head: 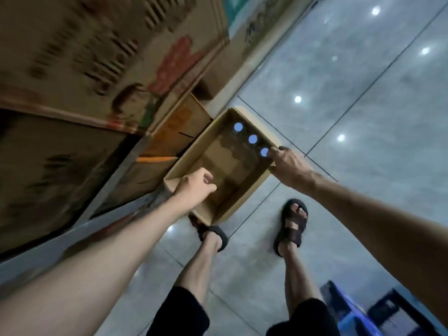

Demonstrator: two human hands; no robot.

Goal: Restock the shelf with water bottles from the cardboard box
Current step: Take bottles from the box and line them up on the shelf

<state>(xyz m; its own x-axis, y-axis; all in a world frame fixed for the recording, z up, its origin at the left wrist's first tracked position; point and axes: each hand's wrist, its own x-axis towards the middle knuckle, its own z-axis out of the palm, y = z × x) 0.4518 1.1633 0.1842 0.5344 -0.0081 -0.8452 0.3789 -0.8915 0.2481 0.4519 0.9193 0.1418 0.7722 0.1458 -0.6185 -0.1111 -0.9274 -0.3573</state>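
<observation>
Box: I see an open brown cardboard box (247,195)
Bottles: three blue-capped water bottles (252,138) inside, far end
Left hand (194,187): grips the near wall
Right hand (288,166): grips the right wall

Can't read a single word here. Dark lettering and a red graphic on the stacked cartons (97,57) left of the cardboard box (194,151), but all smeared by blur. Orange marks on the carton (174,132) right beside that box, equally unreadable.
</observation>
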